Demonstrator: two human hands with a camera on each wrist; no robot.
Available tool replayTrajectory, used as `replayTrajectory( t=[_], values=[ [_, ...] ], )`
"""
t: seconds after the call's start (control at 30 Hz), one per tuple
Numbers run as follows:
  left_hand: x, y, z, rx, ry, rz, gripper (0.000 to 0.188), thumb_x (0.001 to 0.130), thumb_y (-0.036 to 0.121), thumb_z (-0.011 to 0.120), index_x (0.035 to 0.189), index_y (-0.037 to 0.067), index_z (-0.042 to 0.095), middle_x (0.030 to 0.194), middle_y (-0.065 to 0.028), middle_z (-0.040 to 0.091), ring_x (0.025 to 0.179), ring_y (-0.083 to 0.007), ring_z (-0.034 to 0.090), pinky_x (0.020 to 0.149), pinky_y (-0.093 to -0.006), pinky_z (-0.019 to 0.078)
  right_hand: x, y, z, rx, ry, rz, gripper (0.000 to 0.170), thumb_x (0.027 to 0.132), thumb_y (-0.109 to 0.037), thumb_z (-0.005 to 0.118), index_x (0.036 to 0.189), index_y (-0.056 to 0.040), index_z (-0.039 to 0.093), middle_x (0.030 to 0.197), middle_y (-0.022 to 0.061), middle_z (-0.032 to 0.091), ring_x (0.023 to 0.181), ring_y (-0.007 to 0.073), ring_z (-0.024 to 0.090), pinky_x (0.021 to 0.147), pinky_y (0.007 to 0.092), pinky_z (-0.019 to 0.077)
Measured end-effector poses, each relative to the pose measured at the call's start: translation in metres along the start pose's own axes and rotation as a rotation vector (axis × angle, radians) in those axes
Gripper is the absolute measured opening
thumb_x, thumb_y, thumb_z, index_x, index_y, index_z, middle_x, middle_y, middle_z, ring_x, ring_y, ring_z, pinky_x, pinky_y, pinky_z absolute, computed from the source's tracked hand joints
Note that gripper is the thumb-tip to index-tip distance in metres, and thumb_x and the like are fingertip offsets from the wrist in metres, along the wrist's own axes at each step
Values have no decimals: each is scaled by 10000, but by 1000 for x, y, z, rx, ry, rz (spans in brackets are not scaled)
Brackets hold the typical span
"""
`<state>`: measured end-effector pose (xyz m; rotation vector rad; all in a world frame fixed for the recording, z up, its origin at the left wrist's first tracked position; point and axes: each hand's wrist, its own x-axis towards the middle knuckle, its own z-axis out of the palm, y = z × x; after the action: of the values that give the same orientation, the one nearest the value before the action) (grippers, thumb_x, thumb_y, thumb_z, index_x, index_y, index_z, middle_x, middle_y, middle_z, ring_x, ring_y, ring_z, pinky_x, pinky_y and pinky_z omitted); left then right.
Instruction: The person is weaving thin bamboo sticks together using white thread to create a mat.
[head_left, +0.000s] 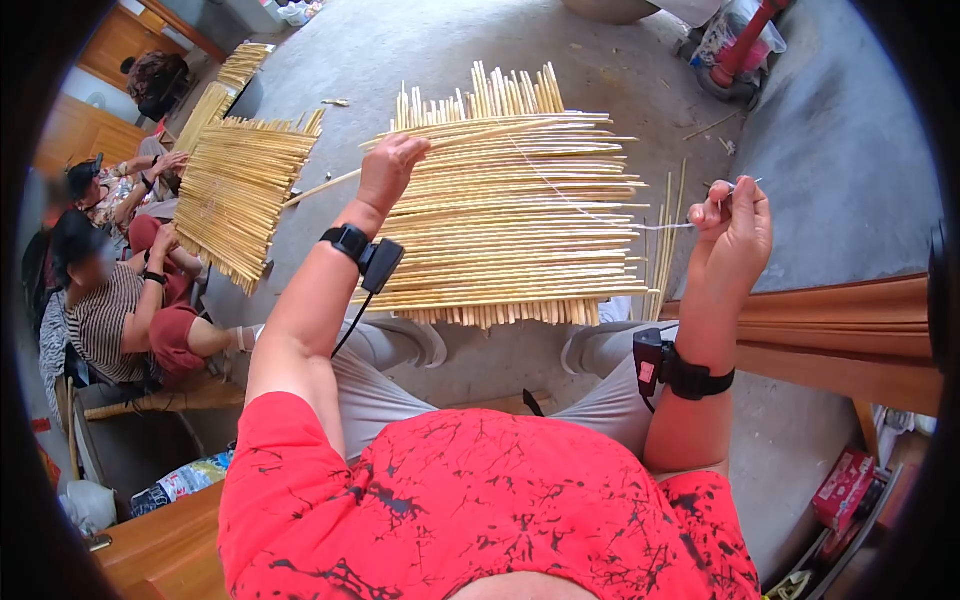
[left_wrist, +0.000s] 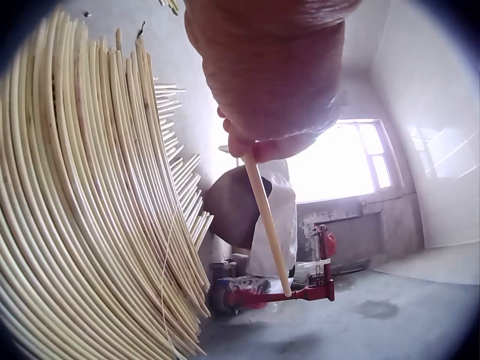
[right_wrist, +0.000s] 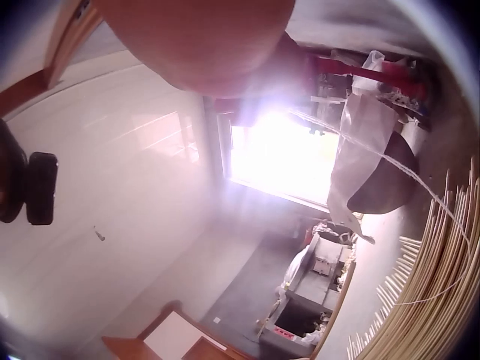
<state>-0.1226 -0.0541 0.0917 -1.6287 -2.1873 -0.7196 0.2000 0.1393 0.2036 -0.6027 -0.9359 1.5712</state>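
Observation:
A mat of pale sticks [head_left: 500, 230] lies before the person, with white string [head_left: 565, 196] running across it. The left hand [head_left: 388, 172] is over the mat's upper left part and pinches one stick; in the left wrist view this stick [left_wrist: 267, 225] juts out from below the hand [left_wrist: 270, 82]. Off the mat's right side, the right hand [head_left: 735, 225] is raised with curled fingers, pinching a thin needle-like piece and the string's end. In the right wrist view the string [right_wrist: 360, 141] stretches from the hand [right_wrist: 210, 45] down to the sticks [right_wrist: 442, 277].
Loose sticks [head_left: 665, 240] lie on the floor right of the mat. At the left, two seated people are beside another stick mat [head_left: 240, 190]. A red metal stand [head_left: 745, 50] is at the upper right, and a red box [head_left: 843, 488] at the lower right.

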Motion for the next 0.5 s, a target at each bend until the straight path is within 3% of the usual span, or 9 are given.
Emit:
replayTrajectory(
  t=[0.07,0.33,0.5],
  values=[
    [16,-5,16,33,51,20,93,744,121,596,833,129,622,734,-40,592,729,-234,567,607,-339,473,-3,1,2,-19,-46,20,128,899,-162,476,872,-37,473,690,58,530,512,70,401,501,243,402],
    [94,-29,103,65,-117,-56,111,754,167,603,858,162,640,781,-44,581,775,-243,563,653,-353,464,-14,1,9,-139,-152,105,105,897,-140,473,880,-36,466,659,59,530,481,61,408,454,185,371],
    [120,-42,163,82,-260,-112,112,754,156,593,853,172,644,825,-40,589,817,-235,563,692,-357,471,-9,2,6,-279,-225,267,79,898,-106,448,878,-30,442,633,57,526,464,59,412,448,180,363]
  ],
)
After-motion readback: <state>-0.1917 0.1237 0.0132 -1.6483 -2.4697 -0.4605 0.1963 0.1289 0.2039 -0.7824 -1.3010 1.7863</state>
